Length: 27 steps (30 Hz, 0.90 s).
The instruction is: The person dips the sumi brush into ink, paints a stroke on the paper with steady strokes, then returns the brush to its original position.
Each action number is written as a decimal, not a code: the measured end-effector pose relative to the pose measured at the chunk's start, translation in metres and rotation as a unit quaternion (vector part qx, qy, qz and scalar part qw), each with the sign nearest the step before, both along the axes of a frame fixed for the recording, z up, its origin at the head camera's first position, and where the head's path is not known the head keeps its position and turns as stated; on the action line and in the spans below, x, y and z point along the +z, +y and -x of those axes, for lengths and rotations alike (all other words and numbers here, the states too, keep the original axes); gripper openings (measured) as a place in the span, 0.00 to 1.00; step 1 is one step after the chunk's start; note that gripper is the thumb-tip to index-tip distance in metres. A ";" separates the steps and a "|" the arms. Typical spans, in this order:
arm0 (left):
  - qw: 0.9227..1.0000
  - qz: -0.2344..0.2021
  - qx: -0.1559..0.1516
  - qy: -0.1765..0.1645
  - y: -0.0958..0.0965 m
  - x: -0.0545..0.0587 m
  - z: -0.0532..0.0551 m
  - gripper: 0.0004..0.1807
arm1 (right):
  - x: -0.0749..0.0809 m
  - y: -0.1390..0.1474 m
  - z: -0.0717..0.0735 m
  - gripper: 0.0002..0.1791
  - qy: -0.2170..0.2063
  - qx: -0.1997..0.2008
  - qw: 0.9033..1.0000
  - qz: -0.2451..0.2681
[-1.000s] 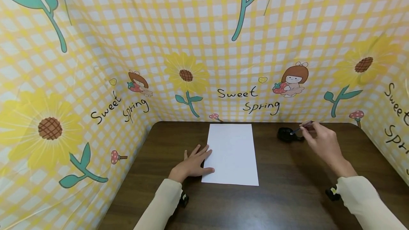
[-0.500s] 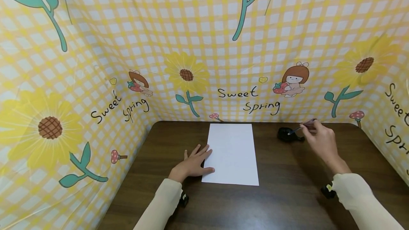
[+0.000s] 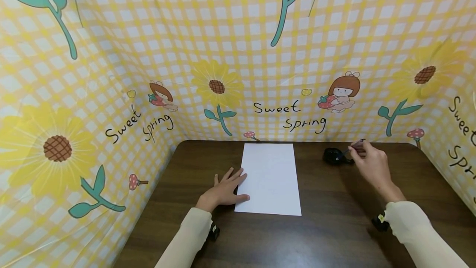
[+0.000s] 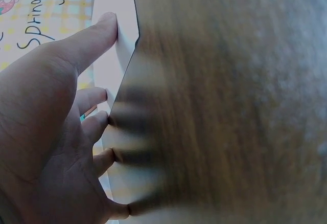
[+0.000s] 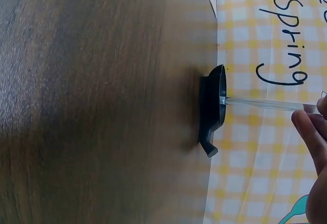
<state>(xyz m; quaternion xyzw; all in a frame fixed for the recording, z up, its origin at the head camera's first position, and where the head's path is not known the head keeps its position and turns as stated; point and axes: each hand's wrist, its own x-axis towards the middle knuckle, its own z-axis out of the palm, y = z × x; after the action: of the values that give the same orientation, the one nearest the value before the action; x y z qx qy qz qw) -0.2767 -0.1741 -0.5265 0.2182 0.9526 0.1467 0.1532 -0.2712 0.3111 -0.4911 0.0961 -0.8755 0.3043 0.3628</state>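
Note:
My left hand (image 3: 222, 190) lies with spread fingers on the left edge of a blank white sheet of paper (image 3: 270, 179). In the left wrist view its thumb rests over the paper (image 4: 115, 50), while other fingertips touch down along the edge. At the back right, my right hand (image 3: 373, 170) pinches the upper end of a slim pen-like stick with a clear shaft (image 5: 265, 104). Its lower tip sits inside a small black dish (image 5: 210, 101) with a short spout or handle. The rim hides the tip's end, so whether it is pen or brush is unclear.
A dark wood-grain table (image 3: 316, 235) carries everything. Yellow checked cloth (image 3: 275, 69) with sunflower prints rises behind it and on both sides. A dark wrist camera (image 3: 213, 231) sits under the left cuff, another (image 3: 380, 222) under the right.
My right hand and forearm have shifted slightly left, and the stick's tip has moved a little within the black dish. The left hand and the paper stay put.

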 end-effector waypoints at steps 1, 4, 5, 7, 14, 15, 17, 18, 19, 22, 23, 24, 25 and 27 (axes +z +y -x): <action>1.000 -0.001 0.000 0.000 0.000 0.000 0.000 0.48 | 0.000 0.000 0.000 0.06 0.000 -0.001 1.000 -0.002; 1.000 -0.001 0.001 0.000 0.000 0.001 0.000 0.48 | 0.000 0.000 0.001 0.06 -0.002 -0.004 1.000 -0.007; 1.000 -0.002 0.001 0.000 0.000 0.001 0.000 0.48 | 0.000 0.000 0.000 0.06 -0.003 -0.004 1.000 -0.007; 1.000 -0.003 0.001 0.001 -0.001 0.001 -0.001 0.48 | 0.001 0.000 0.000 0.06 -0.005 -0.006 1.000 -0.008; 1.000 -0.007 0.001 -0.001 -0.001 -0.001 0.000 0.49 | 0.007 -0.001 -0.001 0.05 -0.001 -0.009 1.000 -0.005; 1.000 -0.008 0.002 0.000 -0.001 -0.001 0.000 0.49 | 0.007 -0.001 -0.001 0.05 0.003 -0.008 1.000 -0.005; 1.000 -0.008 0.004 0.000 -0.001 0.000 0.000 0.49 | 0.009 -0.001 -0.001 0.06 0.011 -0.009 1.000 -0.004; 1.000 -0.007 0.005 0.000 -0.001 0.000 -0.001 0.49 | 0.010 -0.001 -0.001 0.06 0.014 -0.009 1.000 -0.003; 1.000 -0.007 0.005 0.001 -0.001 0.000 -0.001 0.49 | 0.011 -0.002 -0.001 0.06 0.017 -0.010 1.000 -0.002; 1.000 -0.006 0.003 0.001 -0.001 -0.001 -0.001 0.49 | 0.012 -0.002 -0.001 0.06 0.023 -0.011 1.000 0.000; 1.000 -0.007 0.003 0.000 -0.001 -0.001 -0.001 0.49 | 0.013 -0.002 -0.001 0.06 0.024 -0.012 1.000 0.000; 1.000 -0.008 0.003 0.000 -0.001 -0.001 -0.001 0.49 | 0.013 -0.002 -0.001 0.06 0.025 -0.012 1.000 0.000; 1.000 -0.010 0.003 -0.001 -0.001 -0.001 -0.001 0.49 | 0.013 -0.003 -0.001 0.06 0.025 -0.012 1.000 0.000; 1.000 -0.013 0.004 -0.002 -0.001 -0.001 0.000 0.49 | 0.012 -0.003 0.000 0.07 0.024 -0.013 1.000 0.002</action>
<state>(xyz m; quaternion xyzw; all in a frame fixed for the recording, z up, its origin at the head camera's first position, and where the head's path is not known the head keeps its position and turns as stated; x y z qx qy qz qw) -0.2763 -0.1748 -0.5277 0.2165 0.9510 0.1599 0.1518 -0.2708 0.3076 -0.4792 0.0915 -0.8674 0.2986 0.3874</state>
